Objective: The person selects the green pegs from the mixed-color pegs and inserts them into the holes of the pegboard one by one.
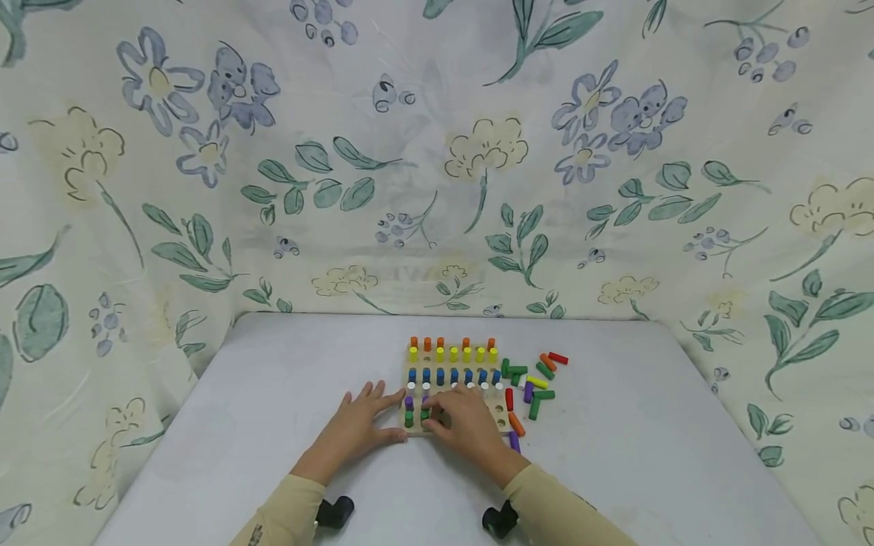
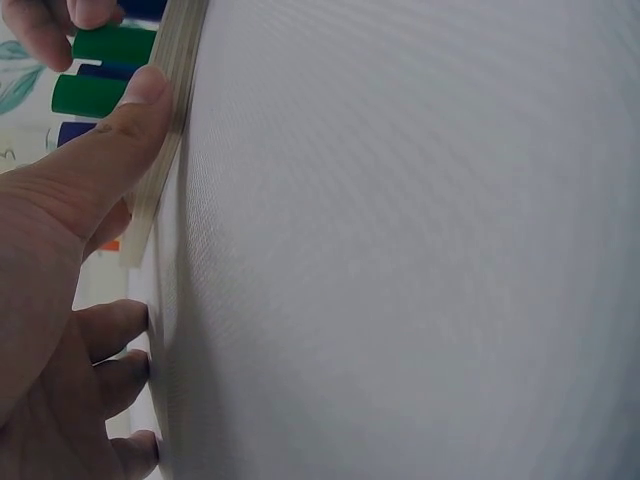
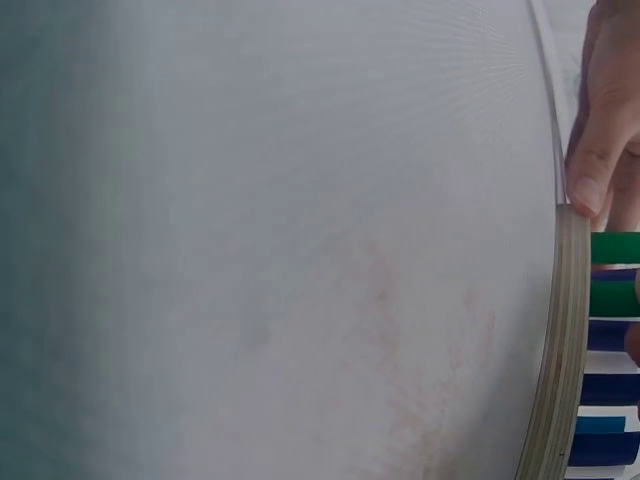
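A wooden pegboard [image 1: 504,429] lies on the white table with rows of orange, yellow, blue, white, purple and green pegs standing in it. My left hand [image 1: 358,421] rests at the board's left side, fingers spread on the table. Its thumb [image 2: 145,90] presses the board's front-left edge in the left wrist view. My right hand [image 1: 471,421] reaches over the front rows and pinches a green peg [image 3: 612,298], second from the left in the front row. Beside it stands another green peg [image 1: 409,418], with a purple peg [image 1: 410,403] behind. The right hand hides several holes.
Loose pegs lie right of the board: a red peg [image 1: 558,358], a yellow peg [image 1: 537,382], a green peg [image 1: 534,409], an orange peg [image 1: 517,425], a purple peg [image 1: 515,442] and several more. Behind the table hangs a floral cloth [image 1: 437,227].
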Available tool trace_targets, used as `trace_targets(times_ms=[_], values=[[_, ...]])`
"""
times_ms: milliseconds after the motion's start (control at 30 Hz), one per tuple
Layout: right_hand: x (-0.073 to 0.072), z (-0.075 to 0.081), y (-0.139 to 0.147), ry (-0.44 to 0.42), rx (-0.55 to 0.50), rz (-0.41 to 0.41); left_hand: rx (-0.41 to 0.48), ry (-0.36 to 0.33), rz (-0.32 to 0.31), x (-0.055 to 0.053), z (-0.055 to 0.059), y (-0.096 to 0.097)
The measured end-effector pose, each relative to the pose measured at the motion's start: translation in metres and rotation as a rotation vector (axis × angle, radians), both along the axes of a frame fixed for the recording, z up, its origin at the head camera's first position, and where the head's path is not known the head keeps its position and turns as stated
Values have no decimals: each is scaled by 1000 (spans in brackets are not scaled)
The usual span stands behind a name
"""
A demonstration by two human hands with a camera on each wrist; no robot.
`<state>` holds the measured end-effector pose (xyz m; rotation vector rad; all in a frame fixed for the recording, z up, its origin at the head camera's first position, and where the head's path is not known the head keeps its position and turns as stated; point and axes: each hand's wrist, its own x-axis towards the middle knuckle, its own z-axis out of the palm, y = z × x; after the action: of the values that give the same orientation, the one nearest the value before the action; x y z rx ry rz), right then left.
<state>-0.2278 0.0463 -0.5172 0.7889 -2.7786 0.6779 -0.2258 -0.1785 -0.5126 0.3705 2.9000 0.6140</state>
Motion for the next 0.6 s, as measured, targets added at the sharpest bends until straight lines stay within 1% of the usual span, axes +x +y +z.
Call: trace_targets(times_ms=[233,600], values=[[2,2,4,-15,-62,1,-4,-5,-1,0,4,1],[2,-3,12,3,-89,-2,13,-8,1,-1,2,0]])
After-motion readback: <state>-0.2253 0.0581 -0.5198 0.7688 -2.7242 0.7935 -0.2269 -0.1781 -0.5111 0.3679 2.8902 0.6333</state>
